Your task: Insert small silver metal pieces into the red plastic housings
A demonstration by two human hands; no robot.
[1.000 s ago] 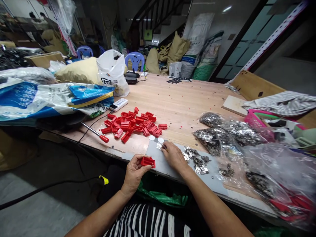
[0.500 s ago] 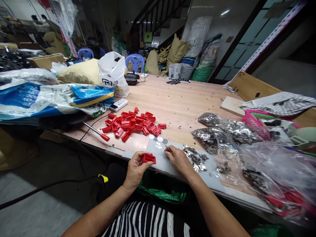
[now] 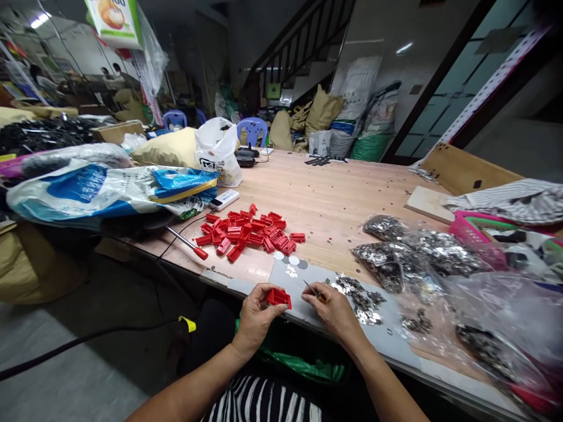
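My left hand point(image 3: 255, 316) is closed around a small red plastic part point(image 3: 278, 297) at the near table edge. Just to its right, my right hand point(image 3: 335, 309) pinches thin tweezers point(image 3: 311, 288), tip pointing toward the red part. Both hands hover over a grey plate point(image 3: 290, 281) with a few small metal pieces point(image 3: 291, 271) on it. A heap of the same red parts point(image 3: 248, 231) lies farther out on the wooden table point(image 3: 325, 193). Loose shiny metal clips point(image 3: 358, 293) lie right of my right hand.
Clear bags of metal clips point(image 3: 409, 249) and a pink basket point(image 3: 475, 225) fill the right side. Blue-and-white sacks point(image 3: 109, 187), a white bag point(image 3: 217, 146), a remote point(image 3: 224, 199) and a red-handled screwdriver point(image 3: 187, 243) sit left. A black cable point(image 3: 79, 346) crosses the floor.
My right hand has lifted off the plate and come back toward the red part with the tweezers. The head camera has tilted up a little.
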